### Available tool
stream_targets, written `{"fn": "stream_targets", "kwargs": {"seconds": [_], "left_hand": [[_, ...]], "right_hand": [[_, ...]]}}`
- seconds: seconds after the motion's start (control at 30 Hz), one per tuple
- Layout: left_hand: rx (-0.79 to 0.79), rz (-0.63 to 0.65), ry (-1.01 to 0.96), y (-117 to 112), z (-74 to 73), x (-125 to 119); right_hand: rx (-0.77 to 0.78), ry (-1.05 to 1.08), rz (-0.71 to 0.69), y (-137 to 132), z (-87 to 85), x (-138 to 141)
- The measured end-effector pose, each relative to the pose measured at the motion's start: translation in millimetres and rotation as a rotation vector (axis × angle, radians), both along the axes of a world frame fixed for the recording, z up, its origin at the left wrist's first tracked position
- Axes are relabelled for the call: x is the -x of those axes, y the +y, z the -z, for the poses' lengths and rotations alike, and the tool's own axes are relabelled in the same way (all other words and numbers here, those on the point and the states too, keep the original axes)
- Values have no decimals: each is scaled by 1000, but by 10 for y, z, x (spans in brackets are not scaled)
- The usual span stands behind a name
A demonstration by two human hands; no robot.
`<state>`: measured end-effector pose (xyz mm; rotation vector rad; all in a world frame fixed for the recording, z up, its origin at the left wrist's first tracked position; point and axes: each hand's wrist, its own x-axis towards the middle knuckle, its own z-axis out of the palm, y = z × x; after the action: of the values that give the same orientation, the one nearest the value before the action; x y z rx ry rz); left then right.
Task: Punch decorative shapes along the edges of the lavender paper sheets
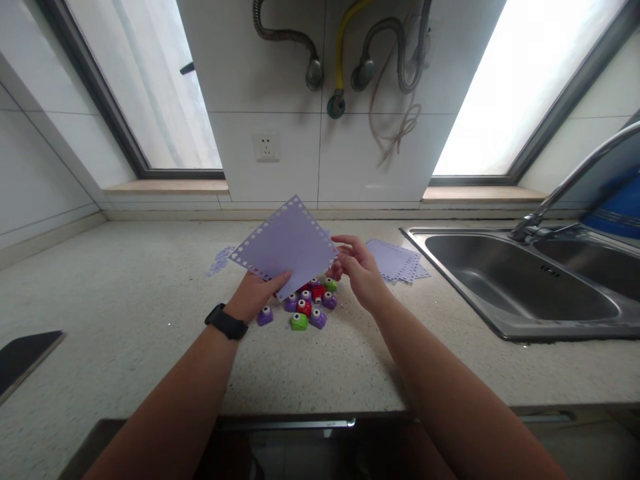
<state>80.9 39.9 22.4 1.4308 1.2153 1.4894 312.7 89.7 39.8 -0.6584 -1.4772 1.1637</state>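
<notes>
My left hand [257,293] pinches the lower edge of a lilac paper square [287,245] whose edges are punched with small holes. It holds the sheet tilted above the counter. My right hand [359,270] is at the sheet's right corner, fingers curled and touching the paper. Under the sheet lie several small craft punches [307,308] in purple, red and green. A black watch sits on my left wrist.
A stack of lilac punched sheets [397,260] lies right of my hands, near a steel sink [520,287] with a tap [565,187]. Paper scraps [220,260] lie to the left. A dark flat object [25,357] sits at the counter's left edge. Hoses hang on the tiled wall.
</notes>
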Motion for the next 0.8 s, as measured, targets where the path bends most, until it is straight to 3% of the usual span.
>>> {"fn": "stream_targets", "kwargs": {"seconds": [0.2, 0.5, 0.8], "left_hand": [[-4, -15, -35, 14, 20, 0], [-34, -6, -98, 16, -14, -29], [-42, -7, -132, 16, -31, -39]], "right_hand": [[-59, -54, -32, -3, 10, -7], [-19, -85, 80, 33, -22, -64], [-170, -170, 18, -26, -42, -78]]}}
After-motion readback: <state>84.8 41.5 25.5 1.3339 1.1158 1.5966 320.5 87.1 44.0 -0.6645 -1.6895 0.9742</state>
